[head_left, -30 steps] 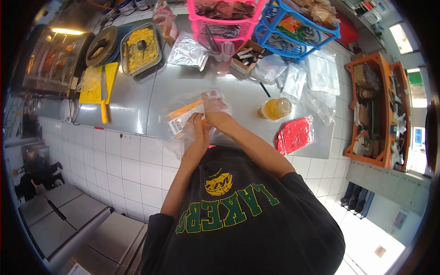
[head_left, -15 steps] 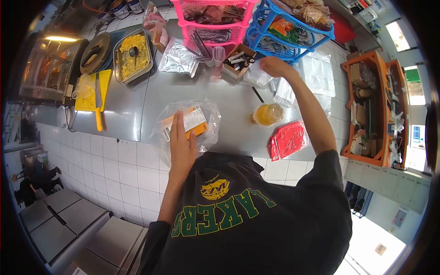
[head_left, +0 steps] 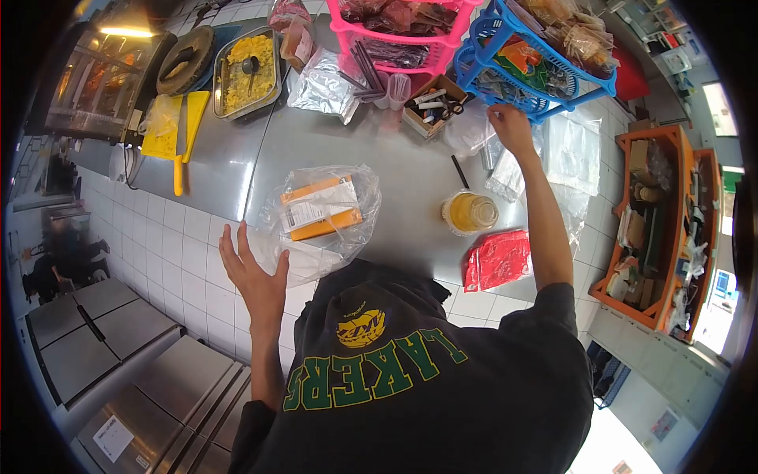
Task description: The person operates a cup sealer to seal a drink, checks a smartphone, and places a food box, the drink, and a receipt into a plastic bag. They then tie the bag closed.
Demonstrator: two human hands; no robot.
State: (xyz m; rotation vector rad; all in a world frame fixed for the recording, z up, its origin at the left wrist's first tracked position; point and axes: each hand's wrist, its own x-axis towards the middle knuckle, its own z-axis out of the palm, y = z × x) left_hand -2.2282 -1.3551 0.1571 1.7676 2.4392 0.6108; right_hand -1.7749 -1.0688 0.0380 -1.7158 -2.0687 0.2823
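Note:
An orange box [head_left: 347, 219] with a white printed label lies in a clear plastic bag [head_left: 367, 189] near the table's front edge. My left hand [head_left: 257, 272] is off the box, to its left and nearer my body, fingers spread and holding nothing. At the front of the blue basket rack [head_left: 545, 99], my right hand [head_left: 512, 130] has its fingers curled down by a bunched clear plastic bag [head_left: 467, 130]. Whatever it may be holding is hidden. Between my arms stands a lidded cup of yellow drink [head_left: 471, 213], and a red plastic packet [head_left: 497, 261] lies beside it.
A box of pens and scissors [head_left: 433, 107] stands by the pink rack [head_left: 395, 47]. A black pen [head_left: 460, 171] lies near the cup. Clear bags [head_left: 572, 158] are at right. Farther left are a tray of yellow food [head_left: 249, 79], a yellow cutting board [head_left: 193, 118] and a knife [head_left: 181, 126].
My left hand has lifted off the orange box and swung left toward me, its fingers spreading. My right hand stays near the blue rack. The whole view has shifted slightly.

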